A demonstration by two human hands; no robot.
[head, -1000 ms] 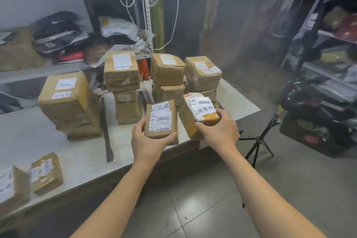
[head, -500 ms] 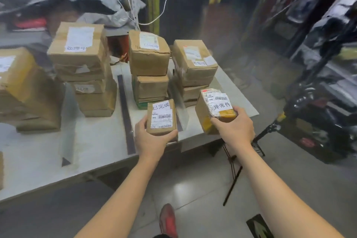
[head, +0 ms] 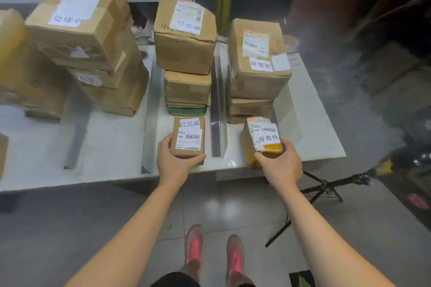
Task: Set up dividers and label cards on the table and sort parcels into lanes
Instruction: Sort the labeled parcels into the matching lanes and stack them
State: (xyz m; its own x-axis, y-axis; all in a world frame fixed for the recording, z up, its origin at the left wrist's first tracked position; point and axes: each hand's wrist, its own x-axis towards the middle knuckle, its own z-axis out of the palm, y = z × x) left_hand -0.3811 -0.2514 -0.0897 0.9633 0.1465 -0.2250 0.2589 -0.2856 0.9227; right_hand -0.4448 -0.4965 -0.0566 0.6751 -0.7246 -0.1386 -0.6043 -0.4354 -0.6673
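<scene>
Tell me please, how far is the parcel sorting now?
Done: dividers lie on the table; the 已完成 stack and 异常件 stack stand in separate lanes. In hand: the left hand holds a small parcel before the first, the right hand a yellow-taped parcel before the second, labels matching. Left: probably only releasing both.

arms (head: 130,235): bare, sleeveless | shoes (head: 193,243): pink-red | shorts (head: 175,280): dark

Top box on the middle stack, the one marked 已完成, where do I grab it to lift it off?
Grip the top box by its left and right side faces, coming from the front. It is wider than the box under it, so its lower edges overhang and should give fingers purchase.
</scene>
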